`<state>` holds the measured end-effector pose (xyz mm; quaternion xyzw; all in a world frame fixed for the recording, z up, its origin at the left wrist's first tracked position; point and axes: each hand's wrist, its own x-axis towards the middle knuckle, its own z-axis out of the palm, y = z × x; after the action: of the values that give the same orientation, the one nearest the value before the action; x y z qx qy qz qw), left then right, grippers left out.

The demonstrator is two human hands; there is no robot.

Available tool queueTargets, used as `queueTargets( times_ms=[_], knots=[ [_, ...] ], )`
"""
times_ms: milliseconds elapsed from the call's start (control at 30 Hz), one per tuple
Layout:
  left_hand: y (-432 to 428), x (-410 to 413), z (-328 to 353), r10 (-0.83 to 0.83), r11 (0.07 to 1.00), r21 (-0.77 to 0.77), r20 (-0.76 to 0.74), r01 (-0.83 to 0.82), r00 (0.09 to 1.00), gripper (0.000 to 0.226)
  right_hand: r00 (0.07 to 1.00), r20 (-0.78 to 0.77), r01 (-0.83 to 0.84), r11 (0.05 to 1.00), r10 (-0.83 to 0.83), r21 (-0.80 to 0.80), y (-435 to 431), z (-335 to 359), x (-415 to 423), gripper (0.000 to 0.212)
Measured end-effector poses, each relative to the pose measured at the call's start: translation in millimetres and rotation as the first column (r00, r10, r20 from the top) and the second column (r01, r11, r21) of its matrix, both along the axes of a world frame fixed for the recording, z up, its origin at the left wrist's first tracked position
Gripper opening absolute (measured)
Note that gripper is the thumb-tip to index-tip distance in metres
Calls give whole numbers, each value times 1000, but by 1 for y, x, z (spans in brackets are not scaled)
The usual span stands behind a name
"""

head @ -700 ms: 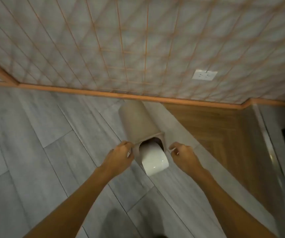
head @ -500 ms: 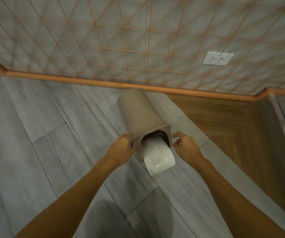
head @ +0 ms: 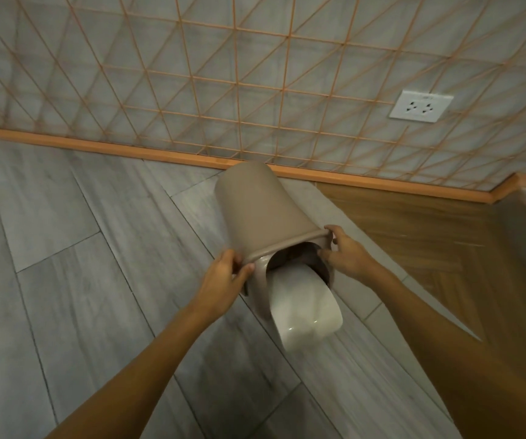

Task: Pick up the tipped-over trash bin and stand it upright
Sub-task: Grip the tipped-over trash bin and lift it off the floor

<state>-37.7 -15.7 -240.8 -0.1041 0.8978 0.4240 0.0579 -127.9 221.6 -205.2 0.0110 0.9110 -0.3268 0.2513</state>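
A taupe plastic trash bin (head: pixel 260 213) lies on its side on the grey floor, its base pointing toward the wall and its mouth toward me. A white swing lid (head: pixel 303 305) hangs out of the mouth. My left hand (head: pixel 223 280) grips the left side of the rim, thumb on top. My right hand (head: pixel 345 253) holds the right side of the rim, fingers curled over the edge and into the opening.
A tiled wall with orange grid lines and an orange skirting board (head: pixel 97 146) runs just behind the bin. A white power socket (head: pixel 420 106) sits on the wall at right. A wooden floor section (head: pixel 429 236) lies to the right of the bin.
Both hands have closed in from beside the rim onto it. The right hand now hooks over the rim's edge. The view has moved closer to the bin.
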Motion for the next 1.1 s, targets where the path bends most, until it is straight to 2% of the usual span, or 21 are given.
queueTargets(
  times_ms=[100,233,367,500,600,700,800,900,1000,1100],
  knots=[
    [2,5,-4,20,998,59,25,-22,999,25,997,-18,79,994,-81,-76,8,-1,0,61],
    [7,5,1,38,994,107,-19,-36,999,19,992,-48,112,987,-118,-116,15,-6,11,54],
    [12,-1,14,27,994,112,-118,-13,993,14,973,-149,152,977,-175,-151,12,0,7,13],
    [18,-15,39,-27,999,33,-182,34,983,17,959,-131,206,938,-250,-278,6,21,5,24],
    [16,-24,56,-65,998,-2,-198,66,978,15,966,-139,176,946,-220,-273,3,33,10,12],
    [12,-30,70,-68,998,-22,-203,65,977,16,967,-146,160,946,-207,-283,0,46,13,31],
    [7,-34,85,-53,999,-12,-215,52,975,16,977,-89,156,933,-194,-325,0,62,15,49],
    [0,-37,95,5,992,125,-190,19,982,14,985,20,166,907,-172,-388,5,71,17,65],
    [-13,-39,105,105,961,268,-108,-73,989,14,971,117,236,892,-206,-385,7,78,20,64],
    [-27,-44,112,149,945,303,-66,-123,987,19,956,189,280,895,-226,-347,9,79,20,66]
  ],
)
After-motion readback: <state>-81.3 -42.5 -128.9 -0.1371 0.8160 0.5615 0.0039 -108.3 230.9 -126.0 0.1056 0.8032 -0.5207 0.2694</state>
